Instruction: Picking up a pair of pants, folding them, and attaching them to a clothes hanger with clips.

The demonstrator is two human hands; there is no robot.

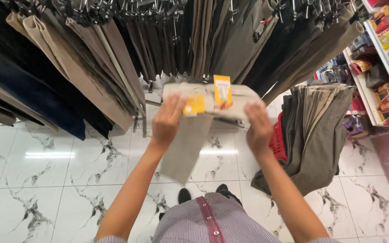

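While both hands [212,123] grip its waistband crosswise, beige trousers [190,135] hang legs-down toward the floor.

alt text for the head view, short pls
Two bare hands, left hand and right hand, hold up folded beige trousers bearing yellow-orange tags before a rack of hanging trousers. More trousers drape over a red basket on the marble-tile floor.

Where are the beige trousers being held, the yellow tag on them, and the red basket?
beige trousers [190,144], head view, on the leg hanging down between the arms.
yellow tag [222,91], head view, on the middle of the upright card.
red basket [277,143], head view, on its side wall beside the right wrist.
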